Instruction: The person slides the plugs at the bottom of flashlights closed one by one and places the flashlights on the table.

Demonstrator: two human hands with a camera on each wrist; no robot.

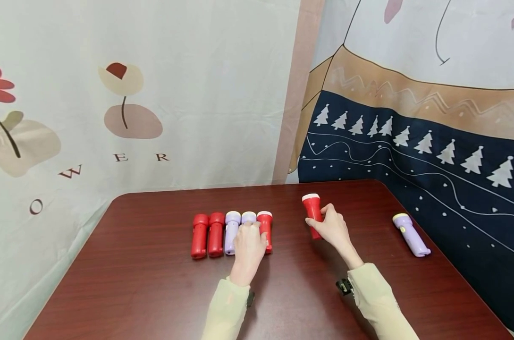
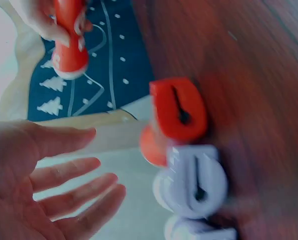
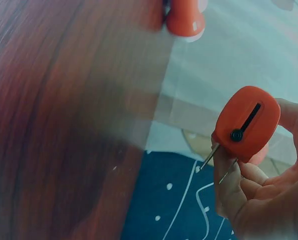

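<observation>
currently: red torch (image 1: pixel 312 211) gripped mid-barrel in right hand (image 1: pixel 332 228), just above table (image 1: pixel 155 274), right of torch row (image 1: pixel 231 232). left hand (image 1: pixel 249 246) flat, fingers relaxed, over row. likely light, rigid, smooth plastic; barrel suits grasp.

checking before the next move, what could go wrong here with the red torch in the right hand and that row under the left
The right hand grips the red torch by its lower body only, above the table; it might slip. The left hand lies open over the tight row, so a nudge could roll the torches apart. The purple torch lies near the table's right edge and might roll off.
</observation>
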